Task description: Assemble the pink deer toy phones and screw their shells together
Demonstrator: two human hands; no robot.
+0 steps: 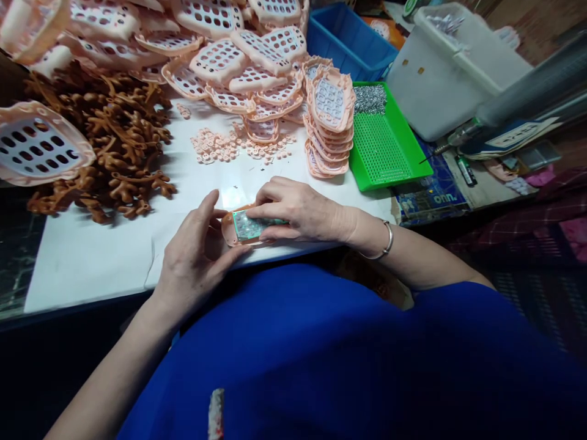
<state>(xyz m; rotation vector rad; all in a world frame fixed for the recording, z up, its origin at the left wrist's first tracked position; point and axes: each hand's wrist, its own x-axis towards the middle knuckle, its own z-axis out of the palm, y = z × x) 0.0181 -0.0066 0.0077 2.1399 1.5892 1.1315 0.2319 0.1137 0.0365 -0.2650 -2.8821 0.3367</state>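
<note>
At the table's front edge lies a small pink plastic shell [229,231] with a green-edged circuit board [247,225] in or on it. My left hand [195,247] grips the shell's left end between thumb and fingers. From the right, my right hand [293,211] reaches over the board, its fingers closed on the board's right part. Small pink round parts [220,145] lie in a loose pile beyond my hands. Brown branched plastic pieces [123,140] are heaped to the left.
Pink perforated shells [220,58] are piled at the back, with a stack of pink frames [331,104] nearer. A green tray [387,143] holds metal screws. Behind are a blue bin [343,40] and a whitish tub [440,79]. An electric screwdriver [463,134] points in from the right.
</note>
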